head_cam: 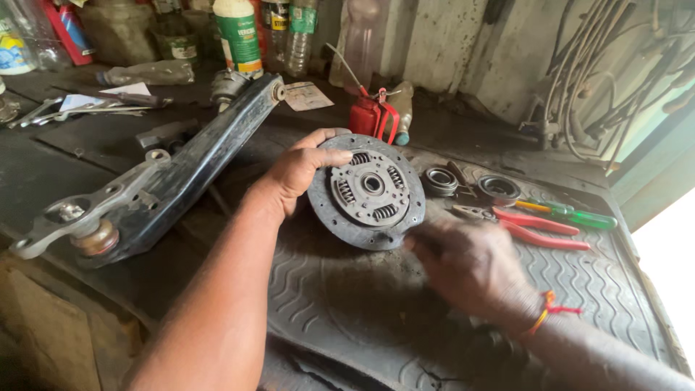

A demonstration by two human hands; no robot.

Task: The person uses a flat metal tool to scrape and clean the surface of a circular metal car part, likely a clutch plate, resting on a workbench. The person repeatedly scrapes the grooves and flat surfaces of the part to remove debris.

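Sitting under everything is a black ribbed rubber mat (579,289) on a grimy workbench (43,166), and out past the left hand lies a long control arm (166,181), easily the biggest part here, running away toward the bottles (239,32) at the back wall.

Next down in size is the clutch disc (367,192), round, with damper springs around a splined hub. It's tipped up on its lower edge on the mat, between the two hands. The left hand (300,170) is clamped on its upper left rim, thumb over the face and fingers behind. The right hand (467,264) sits at the lower right edge of the disc with fingers curled together; it's motion-blurred, so I can't tell whether it's actually pinching the rim or just brushing it.

Beyond the right hand: red-handled pliers (539,232), a green-handled screwdriver (572,215), and two small round bearing-like pieces (439,181). A red oil can (371,116) sits just behind the disc.

If you're looking one of these over, my take: keep it gripped by the rim like that, keep greasy fingers off the friction face, and turn it slowly so each spring and the hub splines catch the light.
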